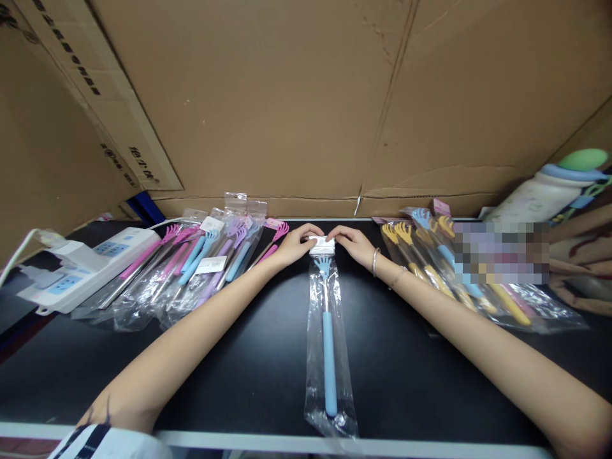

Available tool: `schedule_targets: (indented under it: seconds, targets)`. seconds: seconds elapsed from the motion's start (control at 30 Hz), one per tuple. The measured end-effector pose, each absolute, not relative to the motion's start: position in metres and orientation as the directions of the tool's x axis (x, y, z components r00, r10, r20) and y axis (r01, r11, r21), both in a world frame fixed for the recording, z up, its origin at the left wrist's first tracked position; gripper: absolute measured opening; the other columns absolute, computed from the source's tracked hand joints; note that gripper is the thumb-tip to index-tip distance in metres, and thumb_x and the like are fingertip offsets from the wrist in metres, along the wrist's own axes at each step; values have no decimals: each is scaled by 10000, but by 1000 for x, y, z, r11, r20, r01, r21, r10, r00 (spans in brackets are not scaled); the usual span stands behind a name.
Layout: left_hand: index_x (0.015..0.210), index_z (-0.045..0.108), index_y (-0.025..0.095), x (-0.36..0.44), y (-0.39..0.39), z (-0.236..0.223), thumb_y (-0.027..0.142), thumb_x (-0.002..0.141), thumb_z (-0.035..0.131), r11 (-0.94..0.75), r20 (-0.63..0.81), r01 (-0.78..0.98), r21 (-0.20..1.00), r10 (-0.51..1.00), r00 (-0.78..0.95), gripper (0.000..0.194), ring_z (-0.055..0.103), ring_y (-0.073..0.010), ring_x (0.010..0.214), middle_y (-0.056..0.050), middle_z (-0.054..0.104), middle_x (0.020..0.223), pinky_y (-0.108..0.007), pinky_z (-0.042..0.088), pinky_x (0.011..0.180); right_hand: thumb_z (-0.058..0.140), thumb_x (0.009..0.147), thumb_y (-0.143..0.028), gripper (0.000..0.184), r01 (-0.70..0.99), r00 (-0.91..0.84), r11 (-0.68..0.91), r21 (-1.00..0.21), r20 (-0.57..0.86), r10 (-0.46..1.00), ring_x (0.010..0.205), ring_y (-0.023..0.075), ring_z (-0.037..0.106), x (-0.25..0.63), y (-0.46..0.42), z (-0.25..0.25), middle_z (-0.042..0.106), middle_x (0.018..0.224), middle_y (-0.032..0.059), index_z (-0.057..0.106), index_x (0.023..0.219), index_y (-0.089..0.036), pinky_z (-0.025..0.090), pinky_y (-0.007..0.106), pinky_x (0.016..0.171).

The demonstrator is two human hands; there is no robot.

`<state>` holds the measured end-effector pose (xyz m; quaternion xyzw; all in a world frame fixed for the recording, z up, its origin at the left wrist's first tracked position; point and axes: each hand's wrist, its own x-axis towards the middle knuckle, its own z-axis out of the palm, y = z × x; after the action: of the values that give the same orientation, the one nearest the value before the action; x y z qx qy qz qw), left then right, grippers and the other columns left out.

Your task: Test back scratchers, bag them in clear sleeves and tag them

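- Two hands pinch one white label (322,246): the left hand (301,245) at its left edge, the right hand (352,245) at its upper right. Uneven pulling could crease or skew it.
- Just below the label, a light blue back scratcher (329,363) lies in a clear bag (313,363) on the tabletop (392,395), between the forearms. Sliding plastic could let it turn out of line.
- At the right wrist, a bracelet (375,262) could catch loose film if dragged across it.
- The bag's lower end reaches the tabletop's front edge; a sleeve or body brushing there could shift it.
- Left, the forearm passes close by bagged pink, purple and blue scratchers (192,255); a sideways sweep could push them against the power strip (108,258).
- Right, overlapping bagged yellow and blue scratchers (433,274) could slide if that forearm knocks them.
- Beyond, a bottle (530,199) could tip onto them if bumped.
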<state>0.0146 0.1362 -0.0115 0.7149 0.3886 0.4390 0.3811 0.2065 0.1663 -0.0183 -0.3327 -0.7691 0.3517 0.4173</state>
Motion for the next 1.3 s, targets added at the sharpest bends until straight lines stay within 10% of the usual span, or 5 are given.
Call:
schedule_targets:
  seconds: [1.3]
  targets:
    - [1029,537,157,13,142,-24,203,813,572,-448,366,262,854,878,307,223,618,-161,869,-30,640,919,-282,457,820,597,720,-300,242,259,-399,560,-787,440,804,673,155,559,207,166,-24,551,674,-38,508,927,-214,434,294,675]
